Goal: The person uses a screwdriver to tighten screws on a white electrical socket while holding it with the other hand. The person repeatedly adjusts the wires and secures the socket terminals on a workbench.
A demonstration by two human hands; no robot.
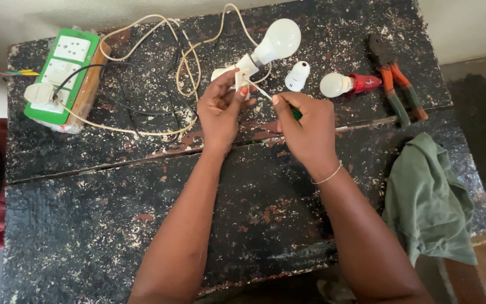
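Note:
My left hand (220, 110) grips a white lamp holder (245, 66) with a large white bulb (278, 40) screwed into it, held over the far half of a dark worn table (113, 225). A cream cord (142, 132) runs from the holder in loops to the left. My right hand (305, 126) holds a screwdriver with a green handle (296, 114); its thin shaft (257, 87) points up-left into the holder's side.
A green and white switch and socket board (63, 73) with a white plug sits far left. A loose white lamp holder (297, 76), a small bulb with a red base (347, 84) and orange-handled pliers (395, 79) lie far right. A green cloth (428, 197) drapes the right edge.

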